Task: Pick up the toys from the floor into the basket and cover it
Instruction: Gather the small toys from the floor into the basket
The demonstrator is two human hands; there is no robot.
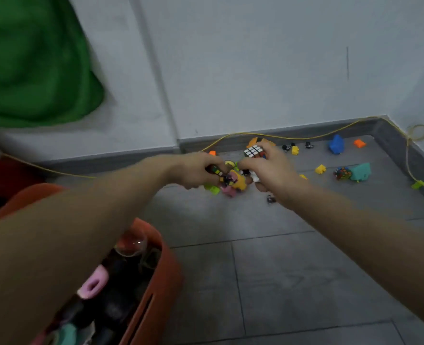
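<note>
While both arms reach out over the grey tiled floor, the left hand has its fingers curled round a small dark puzzle cube with coloured stickers, and the right hand grips a white-faced puzzle cube with black grid lines between thumb and fingers. Between and just under the 2 hands sits a blurred clump of small plastic toys, pink, yellow and lime green; how they touch one another cannot be told. Farther right on the floor lie a yellow plastic block, another dark multicoloured puzzle cube touching a teal plastic toy, and, nearer the far skirting, a blue plastic toy and an orange plastic piece. A thin yellow cord runs along the skirting. At the lower left, under the left forearm, stands the orange plastic basket, uncovered, holding a pink piece among dark items. A green cloth hangs against the pale wall at upper left.
</note>
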